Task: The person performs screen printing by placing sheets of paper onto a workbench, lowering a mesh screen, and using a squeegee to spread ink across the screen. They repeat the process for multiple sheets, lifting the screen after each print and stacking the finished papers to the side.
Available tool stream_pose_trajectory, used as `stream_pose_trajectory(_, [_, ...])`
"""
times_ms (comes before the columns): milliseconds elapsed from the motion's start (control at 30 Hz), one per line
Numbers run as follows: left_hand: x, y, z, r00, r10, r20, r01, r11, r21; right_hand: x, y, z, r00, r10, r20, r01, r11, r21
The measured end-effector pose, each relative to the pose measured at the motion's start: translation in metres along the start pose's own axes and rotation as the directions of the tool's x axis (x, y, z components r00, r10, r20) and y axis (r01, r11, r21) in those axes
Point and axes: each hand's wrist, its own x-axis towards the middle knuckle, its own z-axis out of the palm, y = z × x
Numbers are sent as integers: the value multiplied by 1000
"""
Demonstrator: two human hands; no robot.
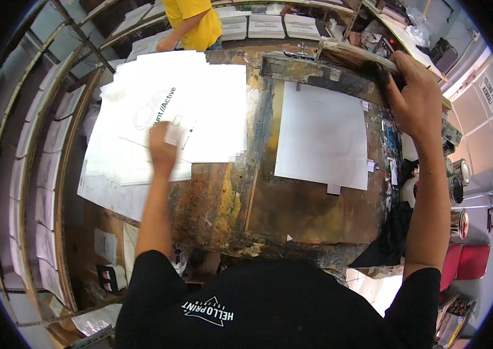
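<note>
On the right, my right hand (418,96) is closed round the end of a paint-stained wooden frame (357,56), which is raised at the table's far edge. Below it a blank white sheet (323,136) lies flat on the stained printing board (310,212), with small white tabs (370,166) by its edges. My left hand (164,148), smeared by motion, is over a loose pile of white sheets (217,110) on the left. Dark lettering and an outlined shape are printed on the pile's top sheet. Whether the left fingers grip a sheet is hidden by the blur.
Racks (63,192) holding white sheets stand along the left. A person in a yellow shirt (197,26) is beyond the table, near more paper stacks (267,26). At right are cans (458,224), a black cloth (389,238) and a red chair (472,262).
</note>
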Motion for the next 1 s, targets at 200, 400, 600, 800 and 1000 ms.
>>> stream_pose_trajectory(200, [-35, 126, 63, 736, 244, 632, -338, 940, 31, 13, 10, -3, 999, -30, -25, 30, 999, 37])
stream_pose_trajectory(400, [-42, 223, 99, 659, 441, 609, -359, 896, -261, 17, 10, -4, 1000, -26, 11, 27, 998, -49])
stream_pose_trajectory(600, [-65, 350, 136, 648, 615, 449, -410, 779, -475, 57, -6, -34, 842, 292, 454, -304, 951, -49])
stream_pose_trajectory(800, [-78, 397, 144, 549, 668, 502, -431, 741, -515, 38, 16, -32, 921, 135, 366, -146, 989, 4])
stream_pose_trajectory(1000, [-71, 399, 139, 525, 700, 485, -469, 713, -522, 34, 24, -23, 968, 63, 242, -64, 998, -4])
